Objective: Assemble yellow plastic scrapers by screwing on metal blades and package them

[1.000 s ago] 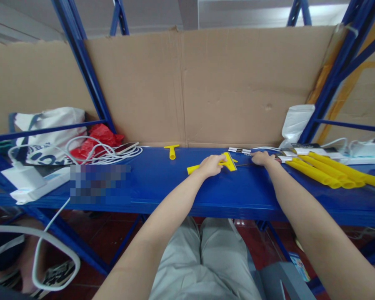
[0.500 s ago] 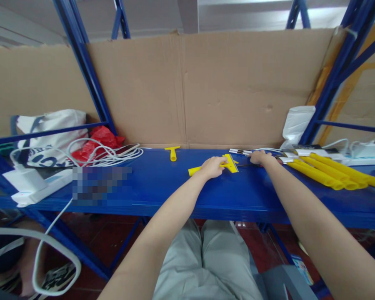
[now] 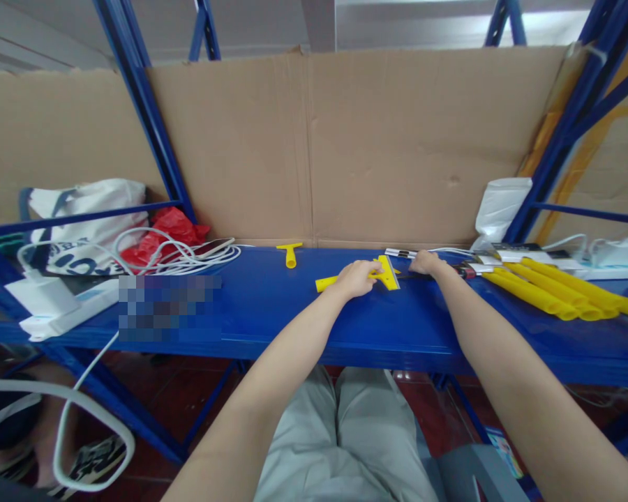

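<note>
One yellow plastic scraper (image 3: 389, 273) with a wide, flat head is at the smooth blue shelf (image 3: 272, 314), pinched in the left hand (image 3: 356, 279). The right hand (image 3: 425, 263) is curled near it; I can't tell what it grips. Round, hollow yellow tubes (image 3: 555, 296) lie farther right. Creased brown cardboard (image 3: 398, 139) stands behind.

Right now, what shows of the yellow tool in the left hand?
The yellow tool looks plastic: a handle and a flared head with a thin, pale edge. The left hand grips its middle; the head points toward the right hand, the handle end sticks out opposite. It is low over the blue shelf; contact is unclear.
</note>
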Demonstrator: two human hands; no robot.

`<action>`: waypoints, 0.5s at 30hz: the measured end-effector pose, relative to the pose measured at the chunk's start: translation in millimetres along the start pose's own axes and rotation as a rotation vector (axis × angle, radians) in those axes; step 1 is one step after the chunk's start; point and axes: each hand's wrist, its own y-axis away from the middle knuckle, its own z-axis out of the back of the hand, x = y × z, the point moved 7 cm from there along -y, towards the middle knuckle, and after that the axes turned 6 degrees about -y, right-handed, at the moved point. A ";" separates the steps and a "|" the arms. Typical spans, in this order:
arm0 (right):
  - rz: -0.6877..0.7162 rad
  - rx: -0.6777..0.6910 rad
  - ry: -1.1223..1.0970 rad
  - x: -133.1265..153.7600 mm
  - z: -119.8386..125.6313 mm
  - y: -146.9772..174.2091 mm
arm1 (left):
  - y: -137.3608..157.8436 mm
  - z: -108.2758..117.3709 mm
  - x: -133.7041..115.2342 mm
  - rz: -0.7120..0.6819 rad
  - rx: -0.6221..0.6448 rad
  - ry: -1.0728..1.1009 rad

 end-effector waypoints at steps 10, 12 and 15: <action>0.248 0.081 -0.705 49.9 24.0 30.3 | -0.7 0.7 2.4 0.000 -0.004 0.004; 0.290 0.119 -0.759 60.1 23.4 36.0 | -0.5 0.7 2.5 -0.004 -0.003 0.000; 0.314 0.156 -0.765 70.2 19.6 42.3 | 0.1 1.0 2.3 -0.011 -0.003 -0.007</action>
